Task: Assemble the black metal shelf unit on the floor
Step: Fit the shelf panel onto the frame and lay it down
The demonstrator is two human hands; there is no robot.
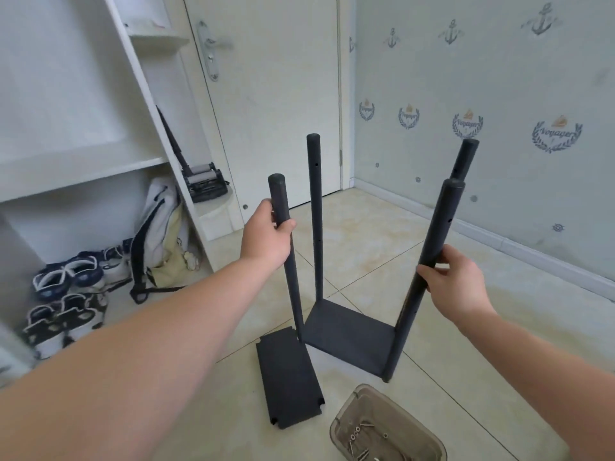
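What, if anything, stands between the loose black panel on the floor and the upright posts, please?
Nothing visible does. The loose panel lies flat on tile beside the base shelf, its far end by the post the left hand grips. The screw box sits off to its right, nearer the camera.

Your left hand [268, 232] grips the near-left pole [287, 261] just below its capped top. Your right hand [456, 277] grips the near-right pole [431, 247] around mid-length. 4 poles rise from the base panel [352, 334] on the tiled floor [466, 327]. A loose panel [289, 384] lies flat just beside it. A clear tray [346, 414] nearby holds screws [357, 434].
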